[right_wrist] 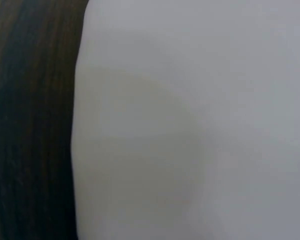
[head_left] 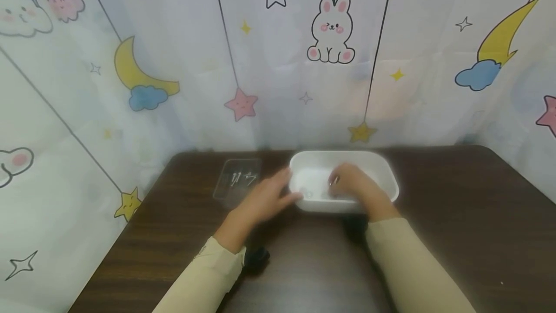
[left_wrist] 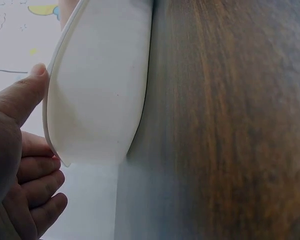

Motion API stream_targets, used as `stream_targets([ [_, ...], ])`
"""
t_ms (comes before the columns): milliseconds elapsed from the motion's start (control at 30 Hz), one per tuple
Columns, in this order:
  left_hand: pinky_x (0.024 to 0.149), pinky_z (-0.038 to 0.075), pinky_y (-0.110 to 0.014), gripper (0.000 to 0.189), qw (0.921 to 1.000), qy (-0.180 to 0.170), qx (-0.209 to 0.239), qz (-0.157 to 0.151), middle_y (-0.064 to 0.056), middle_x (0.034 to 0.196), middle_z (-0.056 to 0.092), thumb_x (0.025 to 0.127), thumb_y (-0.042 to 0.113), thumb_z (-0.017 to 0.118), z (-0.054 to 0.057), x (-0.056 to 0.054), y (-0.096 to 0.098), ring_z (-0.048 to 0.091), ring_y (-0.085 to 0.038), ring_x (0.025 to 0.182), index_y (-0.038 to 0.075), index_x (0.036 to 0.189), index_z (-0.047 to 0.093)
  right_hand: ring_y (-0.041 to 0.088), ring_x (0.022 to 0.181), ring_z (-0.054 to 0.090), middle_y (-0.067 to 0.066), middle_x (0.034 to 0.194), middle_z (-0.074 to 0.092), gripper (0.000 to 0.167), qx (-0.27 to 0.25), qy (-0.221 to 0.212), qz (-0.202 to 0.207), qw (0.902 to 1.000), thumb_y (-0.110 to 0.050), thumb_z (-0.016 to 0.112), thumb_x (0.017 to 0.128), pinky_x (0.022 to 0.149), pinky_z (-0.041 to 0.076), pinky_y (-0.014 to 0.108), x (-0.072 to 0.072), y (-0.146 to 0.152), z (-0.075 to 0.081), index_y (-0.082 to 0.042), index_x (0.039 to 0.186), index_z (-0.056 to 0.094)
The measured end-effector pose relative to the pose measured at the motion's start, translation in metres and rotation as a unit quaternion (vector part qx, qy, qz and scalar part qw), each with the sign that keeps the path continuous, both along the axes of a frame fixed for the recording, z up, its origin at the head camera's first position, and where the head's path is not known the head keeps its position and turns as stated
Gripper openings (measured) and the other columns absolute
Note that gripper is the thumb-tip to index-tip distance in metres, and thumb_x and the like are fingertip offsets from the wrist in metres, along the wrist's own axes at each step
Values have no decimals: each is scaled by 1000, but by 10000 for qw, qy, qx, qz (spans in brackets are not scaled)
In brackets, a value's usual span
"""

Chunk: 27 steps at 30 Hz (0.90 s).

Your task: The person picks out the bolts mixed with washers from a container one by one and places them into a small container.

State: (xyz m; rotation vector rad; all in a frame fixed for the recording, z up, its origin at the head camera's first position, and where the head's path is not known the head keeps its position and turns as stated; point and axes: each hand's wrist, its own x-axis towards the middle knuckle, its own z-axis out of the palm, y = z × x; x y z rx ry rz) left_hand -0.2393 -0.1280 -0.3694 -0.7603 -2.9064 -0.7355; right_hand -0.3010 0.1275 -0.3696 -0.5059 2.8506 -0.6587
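A white plastic tub (head_left: 382, 180) stands on the dark table. My left hand (head_left: 265, 199) is at its left end. In the left wrist view the thumb (left_wrist: 27, 92) touches the rim of the tub (left_wrist: 97, 85), and the loosely bent fingers lie by its end. Inside the tub is my right hand (head_left: 351, 181), fingers curled together with a small shiny thing (head_left: 334, 181) at their tips, its kind too small to make out. Small clear pieces (head_left: 307, 194) lie on the tub's floor. The right wrist view holds only the tub's outer wall (right_wrist: 190, 125) and dark table; the hand is hidden there.
A clear shallow tray (head_left: 222, 188) with several small slim, pale pieces (head_left: 241, 178) sits left of the tub, behind my left hand. The brown wood-grain table (head_left: 456, 216) meets a patterned curtain (head_left: 278, 76) at its back edge. A tiny white speck (head_left: 502, 282) lies at right.
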Motion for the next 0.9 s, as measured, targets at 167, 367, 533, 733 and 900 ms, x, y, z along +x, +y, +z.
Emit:
stream_targets([
  [167, 110, 43, -46, 77, 10000, 20, 8, 0, -3, 156, 40, 94, 53, 60, 0, 0, 0, 50, -26, 134, 17, 156, 30, 22, 80, 62, 6, 85, 69, 15, -111, 100, 26, 9999, -13, 77, 70, 78, 54, 41, -1, 0, -2, -11, 83, 71],
  [367, 110, 43, -45, 78, 10000, -66, -31, 56, -1, 156, 40, 93, 53, 60, -1, 1, 1, 49, -25, 135, 18, 156, 29, 22, 81, 62, 5, 84, 69, 14, -306, 258, 243, 9989, -11, 77, 69, 80, 54, 42, 0, 0, -4, -11, 81, 69],
  [533, 112, 41, -44, 78, 10000, 29, 13, -12, -2, 157, 38, 93, 53, 60, -2, -1, 0, 48, -25, 136, 18, 156, 29, 21, 79, 60, 2, 81, 68, 13, -272, 366, 381, 9982, -12, 77, 70, 79, 52, 42, -2, -1, -6, -11, 81, 69],
  [733, 112, 41, -45, 78, 9999, 27, 96, -45, -3, 157, 39, 93, 52, 60, -1, -1, -1, 48, -25, 136, 17, 156, 30, 23, 86, 63, 5, 88, 70, 19, -270, 369, 252, 9986, -9, 75, 70, 85, 53, 44, -1, -6, -3, -10, 88, 72],
  [900, 112, 41, -46, 80, 10000, -18, 87, -45, -3, 158, 38, 93, 54, 60, -1, -1, -2, 47, -25, 137, 17, 156, 28, 26, 91, 65, 8, 95, 71, 28, -432, 375, 110, 9983, -9, 78, 70, 88, 54, 45, 0, -7, -2, -7, 98, 74],
])
